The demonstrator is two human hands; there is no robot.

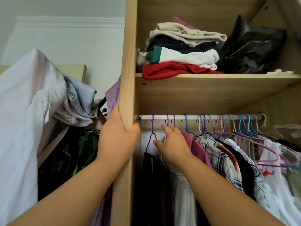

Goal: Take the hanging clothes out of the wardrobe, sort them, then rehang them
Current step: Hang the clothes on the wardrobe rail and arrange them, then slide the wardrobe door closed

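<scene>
1. The left hand (118, 132) clasps the front edge of the wardrobe's side panel (128, 62), its thumb wrapped round onto the inner face.
2. The right hand (172, 144) is inside at the left end of the rail (179, 117). Its fingers are spread and loose over a pink garment (197, 145), gripping nothing I can see.
3. The hanging clothes fill the rail. From the left there is a dark garment (151, 176) on a purple hanger (153, 128), a white garment (182, 193), the pink one, a plaid shirt (223, 160) and a black garment (241, 160). Pale pieces are packed tight beyond.
4. There are three purple hooks at the left and then one blue. Further right they crowd too closely to count.
5. On the shelf (211, 77) above sits one folded stack (179, 57) of five layers: red, white-and-green, dark, beige and pink. One black plastic bag (252, 49) touches it.
6. Outside the panel, white cloth (19, 111), grey-blue cloth (78, 98) and a lilac garment (112, 95) pile over a dark glossy bag (68, 152).
</scene>
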